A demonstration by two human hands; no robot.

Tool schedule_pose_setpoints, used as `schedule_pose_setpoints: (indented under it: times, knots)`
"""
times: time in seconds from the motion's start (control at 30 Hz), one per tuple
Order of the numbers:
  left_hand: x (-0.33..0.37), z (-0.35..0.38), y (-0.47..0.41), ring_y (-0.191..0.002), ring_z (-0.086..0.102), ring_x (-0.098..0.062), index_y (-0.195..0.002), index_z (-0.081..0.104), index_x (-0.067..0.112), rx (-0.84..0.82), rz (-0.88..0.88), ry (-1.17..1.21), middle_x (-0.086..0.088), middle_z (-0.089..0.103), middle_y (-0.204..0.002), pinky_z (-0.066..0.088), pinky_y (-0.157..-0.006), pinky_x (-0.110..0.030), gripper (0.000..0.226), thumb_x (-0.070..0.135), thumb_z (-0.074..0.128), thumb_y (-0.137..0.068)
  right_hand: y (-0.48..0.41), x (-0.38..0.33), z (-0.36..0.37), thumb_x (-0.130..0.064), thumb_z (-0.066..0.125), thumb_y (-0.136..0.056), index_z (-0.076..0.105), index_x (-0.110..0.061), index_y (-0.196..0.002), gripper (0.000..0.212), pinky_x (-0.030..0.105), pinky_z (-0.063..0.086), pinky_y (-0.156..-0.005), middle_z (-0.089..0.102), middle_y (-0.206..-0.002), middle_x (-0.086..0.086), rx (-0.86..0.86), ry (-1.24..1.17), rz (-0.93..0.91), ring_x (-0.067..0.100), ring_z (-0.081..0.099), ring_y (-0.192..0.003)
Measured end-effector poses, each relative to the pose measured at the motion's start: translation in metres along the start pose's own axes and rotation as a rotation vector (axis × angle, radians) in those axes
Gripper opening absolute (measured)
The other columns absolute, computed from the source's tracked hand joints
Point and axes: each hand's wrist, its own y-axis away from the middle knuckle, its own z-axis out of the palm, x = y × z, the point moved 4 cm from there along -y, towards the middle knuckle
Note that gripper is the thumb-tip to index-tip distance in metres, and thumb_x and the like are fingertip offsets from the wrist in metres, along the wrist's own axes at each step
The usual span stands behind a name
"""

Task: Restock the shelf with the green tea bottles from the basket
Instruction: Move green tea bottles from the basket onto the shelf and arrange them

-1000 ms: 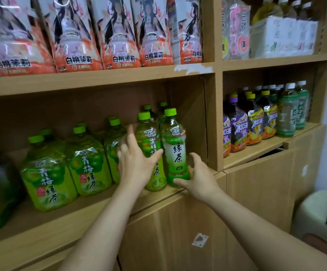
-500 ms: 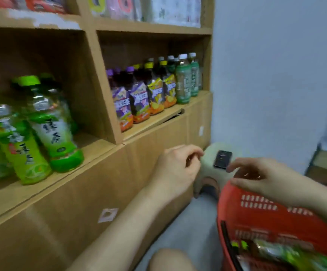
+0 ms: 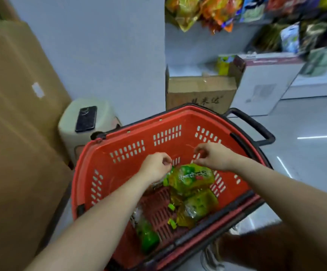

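A red plastic basket [image 3: 127, 151] stands on the floor in front of me. Several green tea bottles lie in it: one on top [image 3: 190, 178], another below it [image 3: 197, 208], and a third with a white and green label [image 3: 146, 233] near the front. My left hand [image 3: 155, 166] hovers just above the top bottle's left end, fingers curled, holding nothing. My right hand [image 3: 212, 156] hangs above its right end, fingers loosely curled and empty. The shelf is out of view.
The wooden cabinet side [image 3: 16, 133] fills the left. A pale stool [image 3: 100, 114] with a black phone [image 3: 86, 118] on it stands behind the basket. A cardboard box [image 3: 199, 92] and a white box [image 3: 264, 83] sit beyond. The basket's black handle [image 3: 256, 128] sticks out right.
My view has swung from the shelf down to the basket. Both hands have left the shelved bottles and now reach into the basket above the top bottle.
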Motion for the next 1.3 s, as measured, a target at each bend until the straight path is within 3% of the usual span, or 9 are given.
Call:
schedule_pose_setpoints:
  times: [0.2, 0.33, 0.5, 0.57, 0.7, 0.83, 0.9, 1.03, 1.3]
  knots:
    - [-0.051, 0.113, -0.061, -0.124, 0.049, -0.034, -0.135, 0.046, 0.008, -0.196, -0.356, 0.046, -0.017, 0.051, -0.136, 0.039, -0.101, -0.036, 0.054, 0.046, 0.033, -0.098, -0.040, 0.046, 0.045, -0.031, 0.067, -0.084, 0.036, -0.018, -0.142, 0.067, 0.034, 0.043, -0.099, 0.053, -0.135, 0.013, -0.041, 0.011, 0.098, 0.028, 0.053, -0.121]
    - [-0.070, 0.132, -0.067, -0.086, 0.065, -0.030, -0.107, 0.061, 0.001, -0.129, -0.522, 0.419, -0.016, 0.064, -0.090, 0.044, -0.069, -0.029, 0.053, 0.044, 0.031, -0.099, -0.059, 0.068, 0.083, -0.036, 0.078, -0.073, 0.011, -0.030, -0.150, 0.102, 0.046, 0.033, -0.112, 0.027, -0.152, 0.015, -0.241, -0.012, 0.190, 0.035, 0.033, -0.137]
    - [-0.025, 0.081, -0.073, -0.078, 0.059, -0.029, -0.079, 0.059, 0.008, 0.143, -0.119, 0.045, -0.010, 0.061, -0.080, 0.039, -0.068, -0.031, 0.038, 0.024, 0.033, -0.101, -0.066, 0.083, 0.087, -0.052, 0.084, -0.056, -0.010, -0.041, -0.147, 0.131, 0.057, 0.018, -0.115, -0.004, -0.161, 0.005, -0.310, 0.140, 0.213, 0.034, 0.008, -0.146]
    - [-0.002, 0.062, -0.072, -0.077, 0.060, -0.026, -0.081, 0.060, 0.008, 0.161, 0.047, -0.096, -0.008, 0.061, -0.083, 0.045, -0.070, -0.033, 0.038, 0.025, 0.032, -0.101, -0.073, 0.074, 0.087, -0.056, 0.082, -0.055, -0.006, -0.039, -0.148, 0.129, 0.057, 0.020, -0.114, 0.006, -0.160, 0.000, -0.291, 0.133, 0.117, 0.031, 0.017, -0.145]
    - [0.029, 0.034, -0.064, -0.074, 0.055, -0.025, -0.086, 0.063, 0.009, 0.185, 0.299, -0.241, -0.004, 0.053, -0.082, 0.045, -0.069, -0.036, 0.034, 0.027, 0.036, -0.099, -0.079, 0.066, 0.074, -0.045, 0.080, -0.068, 0.020, -0.031, -0.145, 0.099, 0.029, 0.033, -0.103, 0.039, -0.139, -0.010, -0.410, -0.346, 0.107, 0.014, 0.039, -0.127]
    - [0.032, 0.024, -0.061, -0.075, 0.055, -0.022, -0.089, 0.063, 0.012, 0.216, 0.358, -0.267, 0.000, 0.051, -0.081, 0.044, -0.068, -0.035, 0.031, 0.027, 0.037, -0.098, -0.081, 0.061, 0.074, -0.044, 0.082, -0.064, 0.033, -0.025, -0.140, 0.092, 0.033, 0.037, -0.104, 0.050, -0.132, -0.002, -0.422, -0.359, 0.109, 0.018, 0.047, -0.122]
    - [0.019, 0.024, -0.065, -0.082, 0.055, -0.016, -0.095, 0.065, 0.019, 0.249, 0.280, -0.096, 0.003, 0.058, -0.088, 0.043, -0.072, -0.030, 0.024, 0.029, 0.043, -0.096, -0.086, 0.056, 0.073, -0.048, 0.084, -0.059, 0.044, -0.020, -0.130, 0.087, 0.031, 0.044, -0.097, 0.057, -0.118, -0.003, -0.304, -0.308, 0.078, 0.018, 0.054, -0.112]
    - [0.000, 0.053, -0.064, -0.085, 0.059, -0.012, -0.113, 0.059, 0.024, 0.327, -0.050, 0.679, 0.000, 0.064, -0.106, 0.049, -0.073, -0.026, 0.021, 0.024, 0.048, -0.095, -0.089, 0.070, 0.058, -0.061, 0.082, -0.049, 0.051, -0.016, -0.122, 0.091, 0.029, 0.044, -0.080, 0.058, -0.107, -0.004, -0.087, -0.143, 0.147, 0.017, 0.055, -0.098]
    - [-0.047, 0.172, -0.048, -0.110, 0.057, -0.029, -0.134, 0.040, 0.009, -0.208, -0.566, 0.377, -0.012, 0.054, -0.129, 0.049, -0.091, -0.037, 0.061, 0.042, 0.061, -0.087, -0.073, 0.095, 0.054, -0.066, 0.079, -0.047, 0.051, -0.017, -0.118, 0.091, 0.036, 0.050, -0.088, 0.061, -0.113, 0.001, -0.029, -0.133, 0.258, 0.021, 0.057, -0.100]
